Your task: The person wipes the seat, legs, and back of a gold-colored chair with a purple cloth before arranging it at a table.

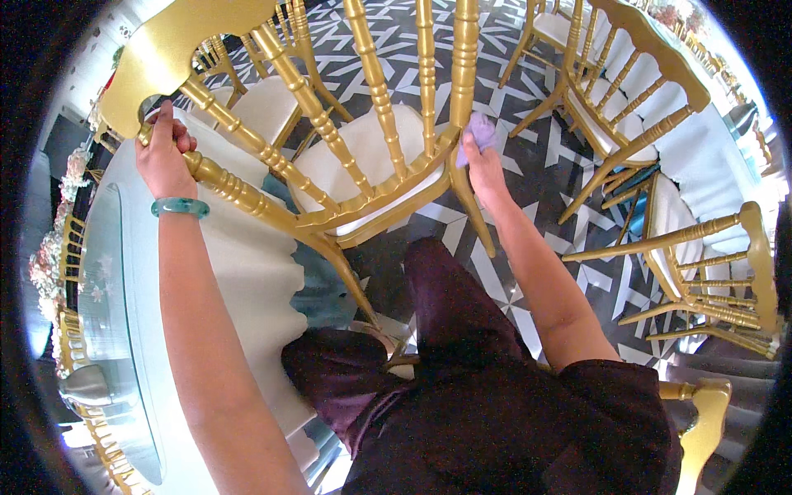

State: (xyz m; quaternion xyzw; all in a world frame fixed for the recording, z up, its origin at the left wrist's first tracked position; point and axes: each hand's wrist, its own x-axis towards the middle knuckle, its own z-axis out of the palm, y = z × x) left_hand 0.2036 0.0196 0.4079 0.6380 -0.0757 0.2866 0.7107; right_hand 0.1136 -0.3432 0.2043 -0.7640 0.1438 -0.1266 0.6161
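Observation:
In front of me stands a gold spindle-back chair [373,91] with a white padded seat [363,157], its back toward me. My left hand [167,144] is closed round the chair's left back post, just under the top rail; a green bangle [180,207] circles that wrist. A lilac cloth [478,136] is bunched in my right hand [487,169]. That hand presses the cloth against the lower part of the right back post, near seat height. Part of the cloth is hidden by my fingers.
Left of me is a table with a white cloth [239,264] and a glass top [107,322]; white and pink flowers [51,247] stand beyond it. More gold chairs [610,107] stand at the right, one chair [701,272] close by. The floor [520,74] has a dark-and-white geometric pattern.

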